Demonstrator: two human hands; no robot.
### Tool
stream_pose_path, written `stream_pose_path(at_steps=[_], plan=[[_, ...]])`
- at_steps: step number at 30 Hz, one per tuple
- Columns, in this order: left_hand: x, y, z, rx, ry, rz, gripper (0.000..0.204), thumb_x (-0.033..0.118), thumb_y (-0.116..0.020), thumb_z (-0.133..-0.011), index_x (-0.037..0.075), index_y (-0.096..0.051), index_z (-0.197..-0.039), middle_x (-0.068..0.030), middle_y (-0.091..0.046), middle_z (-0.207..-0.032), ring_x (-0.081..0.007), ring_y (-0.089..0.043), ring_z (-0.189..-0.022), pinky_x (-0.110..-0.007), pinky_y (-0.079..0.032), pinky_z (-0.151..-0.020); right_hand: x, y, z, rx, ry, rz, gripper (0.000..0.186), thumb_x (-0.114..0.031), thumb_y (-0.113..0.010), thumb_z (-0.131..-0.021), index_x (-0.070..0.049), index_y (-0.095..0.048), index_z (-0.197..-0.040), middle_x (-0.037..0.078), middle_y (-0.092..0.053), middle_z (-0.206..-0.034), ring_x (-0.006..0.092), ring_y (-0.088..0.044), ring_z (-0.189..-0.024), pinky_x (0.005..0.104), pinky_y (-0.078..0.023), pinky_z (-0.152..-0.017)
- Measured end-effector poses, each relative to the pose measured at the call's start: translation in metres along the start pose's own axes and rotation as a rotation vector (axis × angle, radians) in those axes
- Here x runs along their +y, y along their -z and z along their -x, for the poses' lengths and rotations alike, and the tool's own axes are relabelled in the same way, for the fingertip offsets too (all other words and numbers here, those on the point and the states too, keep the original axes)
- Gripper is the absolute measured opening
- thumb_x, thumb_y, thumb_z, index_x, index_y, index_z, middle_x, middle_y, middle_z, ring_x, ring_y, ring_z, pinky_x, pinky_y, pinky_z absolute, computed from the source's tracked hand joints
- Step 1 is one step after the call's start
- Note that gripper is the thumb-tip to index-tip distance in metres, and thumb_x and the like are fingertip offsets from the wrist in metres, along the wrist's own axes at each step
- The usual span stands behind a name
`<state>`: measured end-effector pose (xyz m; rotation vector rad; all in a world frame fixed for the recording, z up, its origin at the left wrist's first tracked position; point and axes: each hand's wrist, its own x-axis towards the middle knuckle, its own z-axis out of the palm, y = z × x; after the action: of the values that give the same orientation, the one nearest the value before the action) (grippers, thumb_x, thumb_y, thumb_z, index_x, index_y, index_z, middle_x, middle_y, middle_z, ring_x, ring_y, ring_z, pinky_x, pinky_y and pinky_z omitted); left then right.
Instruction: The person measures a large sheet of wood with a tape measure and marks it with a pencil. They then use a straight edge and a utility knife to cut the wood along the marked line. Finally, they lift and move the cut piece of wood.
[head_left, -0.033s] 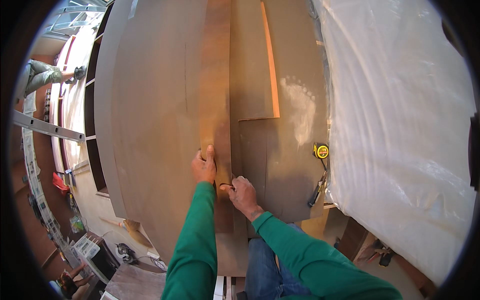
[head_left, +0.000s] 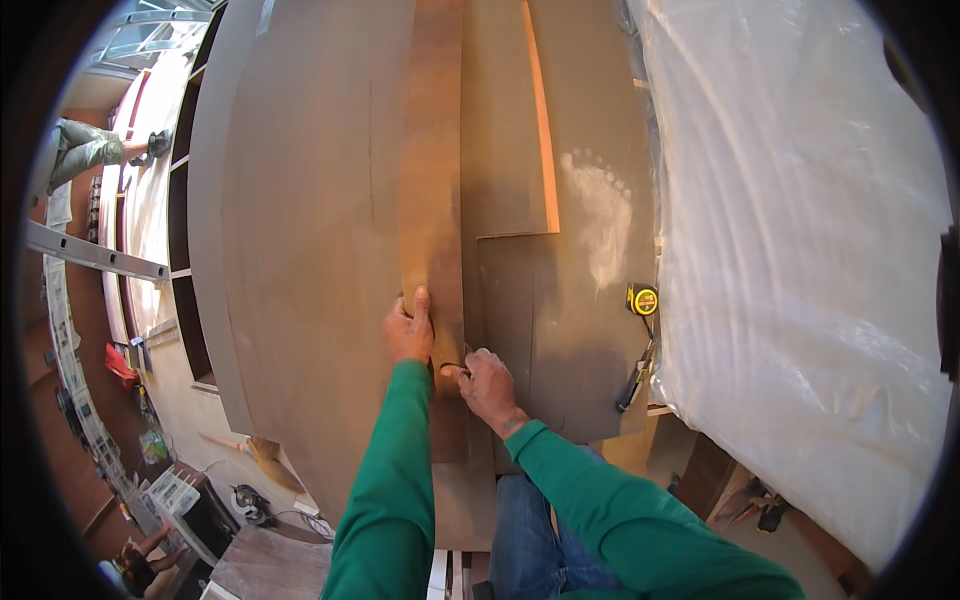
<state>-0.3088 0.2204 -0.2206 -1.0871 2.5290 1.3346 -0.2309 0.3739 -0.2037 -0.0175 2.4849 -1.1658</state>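
On the left, a row of open compartments (head_left: pixel 183 232) shows dark interiors, contents too dim to tell, with a metal ladder rail (head_left: pixel 100 252) reaching across to them. The long brown strip (head_left: pixel 432 180) lies lengthwise on the brown surface (head_left: pixel 300 220) — left hand (head_left: pixel 409 332) over its left edge, thumb on top, its grip underneath impossible to tell; right hand (head_left: pixel 487 383) clamped on a small dark tool (head_left: pixel 447 366) at the strip. A yellow-and-black tape measure (head_left: pixel 642 299) sits well clear rightward, near the plastic sheeting (head_left: pixel 790 250).
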Motion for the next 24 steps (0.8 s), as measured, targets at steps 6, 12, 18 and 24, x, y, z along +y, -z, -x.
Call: stream_pose_path(at_steps=[6, 12, 18, 24], plan=[[0.017, -0.025, 0.002, -0.035, 0.058, -0.089, 0.066, 0.065, -0.066, -0.096, 0.001, -0.073, -0.115, -0.019, -0.074, -0.102, -0.0362, -0.069, -0.099, -0.047, -0.052, -0.087, 0.017, 0.009, -0.008, 0.037, -0.033, 0.01, 0.029, -0.029, -0.074, -0.094, -0.001, -0.066, -0.096, 0.018, -0.063, -0.095, 0.0414, -0.063, -0.095, 0.0527, -0.051, -0.082], [0.058, -0.048, 0.021, 0.21, -0.201, -0.526, 0.109, 0.067, -0.082, -0.078, 0.004, -0.04, -0.156, -0.0256, -0.042, -0.153, -0.0447, -0.039, -0.143, -0.057, -0.039, -0.111, 0.027, 0.013, -0.006, -0.005, -0.094, 0.009, 0.052, -0.023, -0.07, -0.097, -0.005, -0.055, -0.143, 0.02, -0.065, -0.108, 0.043, -0.064, -0.103, 0.052, -0.054, -0.088], [0.103, -0.063, -0.015, 0.024, 0.02, -0.54, 0.13, 0.056, -0.094, -0.067, -0.002, -0.024, -0.16, -0.0292, -0.036, -0.154, -0.0467, -0.04, -0.14, -0.054, -0.041, -0.112, 0.013, 0.015, -0.009, -0.069, -0.252, -0.044, 0.056, -0.018, -0.069, -0.098, -0.006, -0.048, -0.148, 0.023, -0.063, -0.123, 0.0424, -0.065, -0.112, 0.0524, -0.054, -0.092], [0.092, -0.072, -0.026, 0.062, -0.011, -0.536, 0.111, 0.044, -0.095, -0.067, -0.002, -0.034, -0.148, -0.0246, -0.044, -0.138, -0.0455, -0.047, -0.125, -0.054, -0.049, -0.099, 0.021, 0.019, -0.012, -0.118, -0.316, -0.256, 0.057, -0.008, -0.072, -0.096, -0.008, -0.048, -0.147, 0.021, -0.063, -0.123, 0.037, -0.066, -0.11, 0.0493, -0.055, -0.093]])
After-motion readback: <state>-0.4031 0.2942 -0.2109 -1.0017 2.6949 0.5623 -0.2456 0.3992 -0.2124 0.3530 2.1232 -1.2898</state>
